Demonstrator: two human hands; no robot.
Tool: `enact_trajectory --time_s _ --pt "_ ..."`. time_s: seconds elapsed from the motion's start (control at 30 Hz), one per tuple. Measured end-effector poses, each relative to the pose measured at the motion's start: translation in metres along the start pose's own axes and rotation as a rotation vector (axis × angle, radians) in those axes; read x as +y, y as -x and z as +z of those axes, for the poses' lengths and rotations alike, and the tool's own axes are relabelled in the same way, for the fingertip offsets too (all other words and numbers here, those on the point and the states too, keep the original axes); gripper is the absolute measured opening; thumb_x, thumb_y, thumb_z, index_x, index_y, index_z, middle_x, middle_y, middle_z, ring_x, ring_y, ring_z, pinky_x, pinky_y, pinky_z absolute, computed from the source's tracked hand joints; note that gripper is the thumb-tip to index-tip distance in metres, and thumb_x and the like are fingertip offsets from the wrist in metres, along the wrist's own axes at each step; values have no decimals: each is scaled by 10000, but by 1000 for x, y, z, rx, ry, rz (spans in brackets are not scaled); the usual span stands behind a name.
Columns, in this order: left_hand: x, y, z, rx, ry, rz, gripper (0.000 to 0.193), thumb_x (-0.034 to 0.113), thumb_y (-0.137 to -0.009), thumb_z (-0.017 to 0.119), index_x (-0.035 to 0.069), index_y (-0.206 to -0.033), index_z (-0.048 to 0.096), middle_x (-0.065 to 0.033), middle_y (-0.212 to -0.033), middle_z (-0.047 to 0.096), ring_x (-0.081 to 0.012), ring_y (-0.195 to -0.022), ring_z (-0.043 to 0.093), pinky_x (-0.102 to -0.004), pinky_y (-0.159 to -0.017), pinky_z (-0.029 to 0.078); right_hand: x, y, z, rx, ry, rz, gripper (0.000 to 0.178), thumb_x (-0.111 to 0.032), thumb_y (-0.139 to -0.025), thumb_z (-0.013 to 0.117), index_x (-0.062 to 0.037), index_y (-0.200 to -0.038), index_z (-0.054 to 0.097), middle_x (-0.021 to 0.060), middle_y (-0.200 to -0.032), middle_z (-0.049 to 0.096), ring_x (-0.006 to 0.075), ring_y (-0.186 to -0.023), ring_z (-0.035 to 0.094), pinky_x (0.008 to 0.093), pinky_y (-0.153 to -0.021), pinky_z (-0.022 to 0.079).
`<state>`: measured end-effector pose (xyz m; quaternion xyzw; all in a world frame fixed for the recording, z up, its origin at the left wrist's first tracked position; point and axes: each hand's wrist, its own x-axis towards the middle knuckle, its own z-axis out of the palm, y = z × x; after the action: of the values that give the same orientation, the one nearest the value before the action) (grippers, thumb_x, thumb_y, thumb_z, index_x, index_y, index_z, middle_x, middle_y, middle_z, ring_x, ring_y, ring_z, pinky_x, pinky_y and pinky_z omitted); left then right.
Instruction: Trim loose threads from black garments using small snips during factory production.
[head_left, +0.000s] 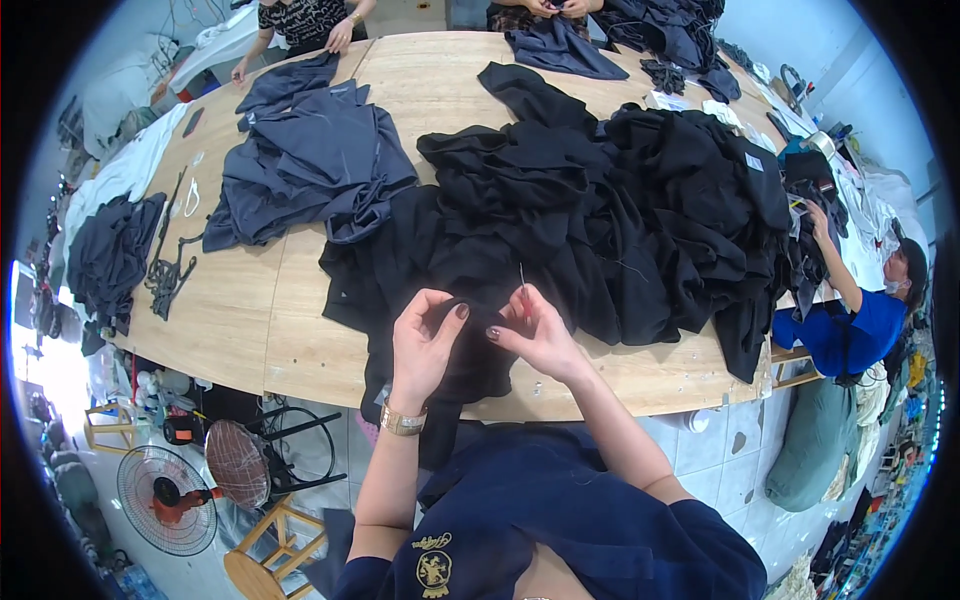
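Note:
My left hand (422,345) pinches a fold of black cloth (470,318) between thumb and fingers, near the table's front edge. Close beside it, my right hand (542,335) is closed around a slim tool with a red handle and a thin metal tip (526,296); the tip points up and away from me. The right thumb comes close to the held fold. Part of this cloth hangs over the edge toward my body. Beyond both hands lies a large heap of black garments (650,200), spreading to the right. My fingers hide part of the tool.
On the wooden table (300,320) lie grey-blue garments (310,160), white-handled scissors (191,197) and dark cords (168,280). A person in blue (850,325) works at the right; two others handle cloth across the table. A fan (167,500) and wooden stool (255,575) stand lower left.

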<state>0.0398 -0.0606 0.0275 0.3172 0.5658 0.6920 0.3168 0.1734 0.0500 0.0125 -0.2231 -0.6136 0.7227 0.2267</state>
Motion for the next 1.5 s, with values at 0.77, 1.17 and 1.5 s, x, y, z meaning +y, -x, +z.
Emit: enact_trajectory --time_s 0.77,1.17,1.5 --pt "1 12 -8 161 317 -134 167 -25 -829 618 20 -979 560 -17 -923 564 -54 -829 533 -183 -739 434 -29 7 2 102 1054 -624 280 -279 -747 706 -82 -705 512 28 -614 500 217 -564 492 312 -600 343" --pt "8 12 -7 108 290 -168 210 -21 -837 608 5 -1038 552 -31 -951 578 -53 -812 557 -174 -724 445 -32 8 4 -5 1248 -610 344 -415 -792 646 -109 -742 496 31 -619 511 184 -481 555 298 -461 411" --pt "10 13 -7 74 303 -181 221 -34 -835 601 4 -1047 553 -32 -945 589 -55 -812 573 -175 -717 463 -36 7 2 -27 1266 -633 311 -355 -747 700 -98 -753 525 28 -630 532 201 -513 557 307 -469 402"
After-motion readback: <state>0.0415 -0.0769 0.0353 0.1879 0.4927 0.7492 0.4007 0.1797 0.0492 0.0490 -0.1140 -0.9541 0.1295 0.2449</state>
